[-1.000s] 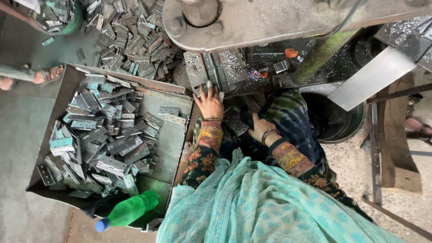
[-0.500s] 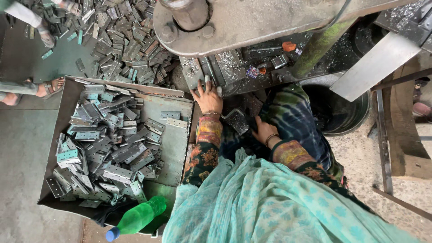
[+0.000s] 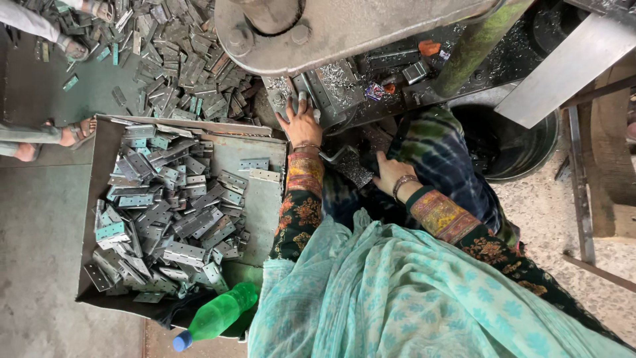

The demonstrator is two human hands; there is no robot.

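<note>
My left hand (image 3: pixel 301 122) lies flat with fingers spread on the edge of the machine bed (image 3: pixel 331 83), among metal shavings, and holds nothing. My right hand (image 3: pixel 391 174) rests lower, in my lap, fingers curled against a dark perforated metal piece (image 3: pixel 351 166); whether it grips that piece is unclear. A metal tray (image 3: pixel 258 199) to the left of my left arm holds several grey hinge plates (image 3: pixel 165 212).
A large press body (image 3: pixel 344 26) overhangs the bed. More hinge plates (image 3: pixel 179 59) are heaped on the floor at top left. A green plastic bottle (image 3: pixel 215 315) lies at the tray's near corner. Another person's sandalled feet (image 3: pixel 73 132) stand at left. A dark bucket (image 3: pixel 517 142) sits at right.
The view has shifted slightly down and right. My left hand stays on the machine bed; my right hand has barely moved in my lap.
</note>
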